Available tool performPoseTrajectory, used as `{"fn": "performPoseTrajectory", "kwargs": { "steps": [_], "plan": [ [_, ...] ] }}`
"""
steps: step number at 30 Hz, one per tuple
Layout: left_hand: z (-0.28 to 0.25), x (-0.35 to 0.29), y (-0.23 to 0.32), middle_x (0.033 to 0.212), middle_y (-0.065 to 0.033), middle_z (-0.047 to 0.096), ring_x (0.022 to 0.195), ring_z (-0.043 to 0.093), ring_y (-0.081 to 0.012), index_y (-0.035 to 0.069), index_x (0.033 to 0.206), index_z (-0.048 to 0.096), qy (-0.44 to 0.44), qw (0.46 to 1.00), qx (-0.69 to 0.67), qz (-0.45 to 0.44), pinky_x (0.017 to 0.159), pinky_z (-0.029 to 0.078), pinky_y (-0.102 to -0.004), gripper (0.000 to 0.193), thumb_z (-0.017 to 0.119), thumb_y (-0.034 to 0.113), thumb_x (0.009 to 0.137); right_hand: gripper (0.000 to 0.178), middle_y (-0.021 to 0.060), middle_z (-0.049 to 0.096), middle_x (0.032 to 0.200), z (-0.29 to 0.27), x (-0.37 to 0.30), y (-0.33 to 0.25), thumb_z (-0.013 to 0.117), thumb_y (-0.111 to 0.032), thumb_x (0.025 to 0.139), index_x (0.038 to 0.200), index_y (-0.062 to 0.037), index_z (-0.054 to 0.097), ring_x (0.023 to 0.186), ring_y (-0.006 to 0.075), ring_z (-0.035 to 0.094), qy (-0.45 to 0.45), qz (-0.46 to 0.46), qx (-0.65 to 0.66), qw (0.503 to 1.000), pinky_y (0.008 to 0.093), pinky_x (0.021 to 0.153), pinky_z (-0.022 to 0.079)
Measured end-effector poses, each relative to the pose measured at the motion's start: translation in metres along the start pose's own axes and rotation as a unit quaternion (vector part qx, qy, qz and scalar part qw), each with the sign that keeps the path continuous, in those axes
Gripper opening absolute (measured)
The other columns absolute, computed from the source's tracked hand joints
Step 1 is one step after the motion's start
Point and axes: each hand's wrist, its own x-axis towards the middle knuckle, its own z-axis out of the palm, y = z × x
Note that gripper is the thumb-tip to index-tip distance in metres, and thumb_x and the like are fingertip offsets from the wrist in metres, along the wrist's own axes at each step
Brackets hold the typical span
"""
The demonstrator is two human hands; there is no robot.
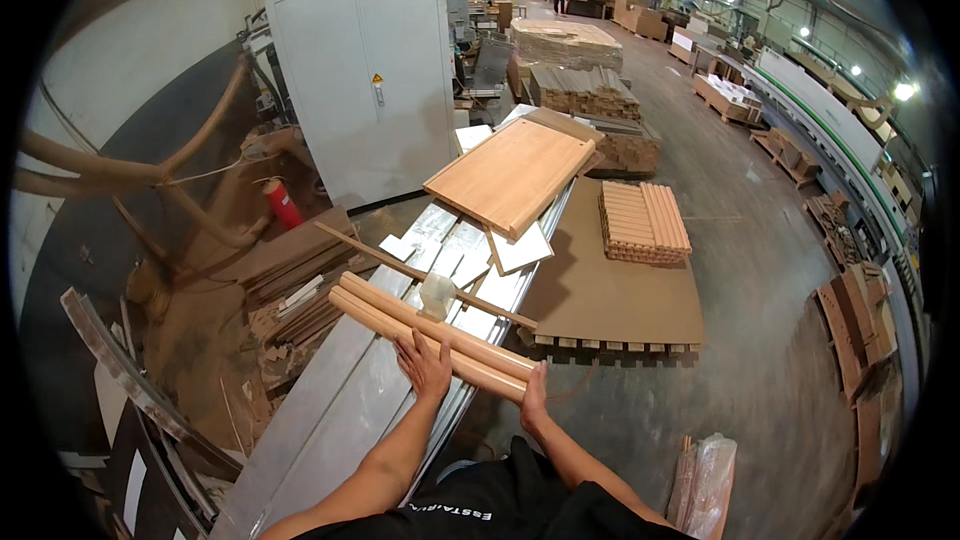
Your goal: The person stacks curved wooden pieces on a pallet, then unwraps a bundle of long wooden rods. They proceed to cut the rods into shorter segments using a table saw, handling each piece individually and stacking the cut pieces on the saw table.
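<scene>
A pair of long, rounded wooden strips (437, 335) lies side by side across a metal work surface (330, 460). Against the near strip my left hand (426, 368) rests with its fingers spread, wrapped round nothing. My right hand (535, 400) presses flat against the right ends of both strips, fingers straight. Just beyond them stands a small translucent, pale object (437, 296), whose kind I cannot make out. A thin wooden stick (400, 265) lies slantwise behind the strips.
Farther along the surface lies a wide wooden panel (515, 172) above white offcuts (522, 248). To the right, similar strips are stacked (643, 222) on a brown board (610, 305). A grey cabinet (365, 80), fire extinguisher (282, 204) and wrapped bundle (708, 485) stand around.
</scene>
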Motion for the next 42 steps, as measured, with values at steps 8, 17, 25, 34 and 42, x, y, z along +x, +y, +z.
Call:
{"fn": "performPoseTrajectory", "kwargs": {
  "steps": [8, 17, 25, 34, 42],
  "plan": [
    [0.0, 0.0, 0.004, 0.156, -0.0397, 0.016, 0.148, 0.015, -0.051, -0.003, 0.153, 0.031, -0.003, 1.0, 0.003, -0.02, 0.121, 0.014, -0.055, 0.084, 0.055, 0.054, 0.095, 0.079, 0.0072, 0.02, 0.163, -0.009, 0.016, 0.008, 0.038, -0.064, 0.102, 0.163, -0.0266, 0.002, 0.142, 0.0268, 0.034, -0.019, 0.035, -0.005, 0.999, 0.0499, 0.108, 0.039],
    [0.003, -0.004, 0.001, 0.156, -0.04, 0.018, 0.148, 0.016, -0.0496, -0.005, 0.151, 0.032, 0.028, 1.0, 0.007, 0.012, 0.12, 0.016, -0.0561, 0.082, 0.056, 0.051, 0.096, 0.084, 0.0109, 0.024, 0.163, -0.017, 0.005, 0.005, 0.035, -0.069, 0.1, 0.162, -0.0182, 0.011, 0.145, 0.0286, 0.029, -0.024, 0.058, 0.062, 0.996, 0.049, 0.113, 0.031],
    [0.002, 0.005, -0.011, 0.157, -0.038, 0.019, 0.147, 0.021, -0.05, -0.004, 0.151, 0.033, 0.036, 0.999, -0.01, 0.002, 0.119, 0.02, -0.0547, 0.082, 0.057, 0.051, 0.096, 0.066, 0.0125, 0.061, 0.129, -0.164, -0.138, 0.032, 0.049, -0.059, 0.099, 0.145, -0.0122, 0.048, 0.106, 0.0256, 0.062, 0.15, 0.261, -0.139, 0.944, 0.0442, 0.082, 0.047],
    [0.049, 0.02, -0.045, 0.142, -0.0309, 0.046, 0.131, 0.044, -0.0501, -0.005, 0.142, 0.043, 0.157, 0.984, -0.028, 0.085, 0.107, 0.041, -0.0566, 0.073, 0.066, 0.046, 0.094, 0.048, 0.0108, 0.062, 0.073, -0.268, -0.383, 0.168, 0.06, -0.046, 0.098, 0.087, -0.0001, 0.066, 0.06, 0.0217, 0.059, 0.297, 0.308, -0.213, 0.878, 0.039, 0.052, 0.046],
    [0.007, -0.03, 0.01, 0.142, -0.0338, 0.043, 0.134, 0.042, -0.0496, -0.009, 0.134, 0.046, 0.141, 0.933, -0.108, 0.312, 0.107, 0.041, -0.0574, 0.066, 0.069, 0.038, 0.095, 0.037, 0.0231, 0.07, 0.113, -0.234, -0.437, 0.294, 0.061, -0.032, 0.088, 0.106, -0.003, 0.075, 0.106, 0.0381, 0.067, 0.217, 0.297, -0.391, 0.844, 0.0459, 0.085, 0.055]
  ]
}}
